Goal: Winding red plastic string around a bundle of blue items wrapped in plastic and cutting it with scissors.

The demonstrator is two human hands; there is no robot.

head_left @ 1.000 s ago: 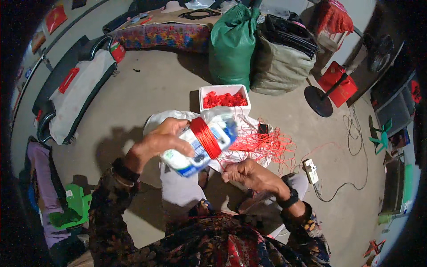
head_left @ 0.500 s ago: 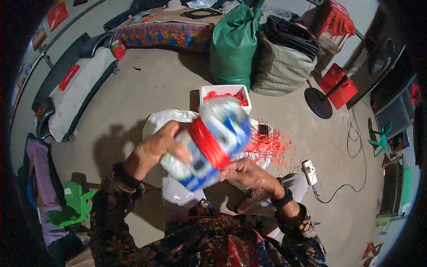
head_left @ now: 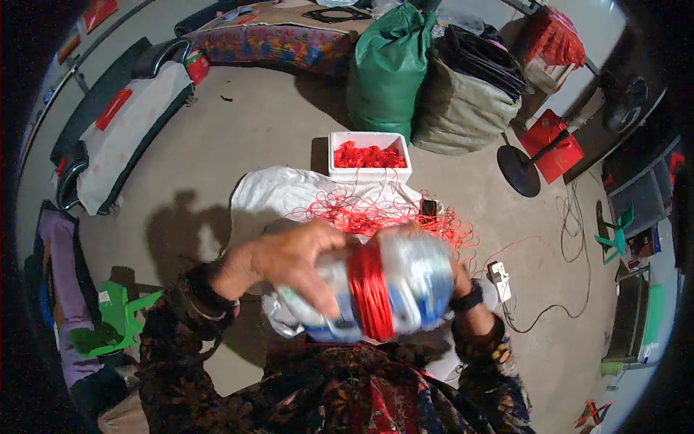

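Just in front of my body I hold a rounded bundle of blue, white and clear plastic, blurred by motion. A band of red cord is wound around its middle. My left hand grips the left end, with its fingers over the top. My right hand holds the right end from the far side and is mostly hidden behind the bundle. Beyond lies a loose tangle of red cord on a white sheet. A white foam box holds more red material.
A black phone-like object lies at the tangle's right. A white power strip with a cable rests on the floor. Green stools stand left and right. A green sack, a beige sack and a fan base stand farther off.
The bundle has come lower and turned from slanted to nearly level. My right hand has moved from its near side to behind its right end, and the red tangle shows more.
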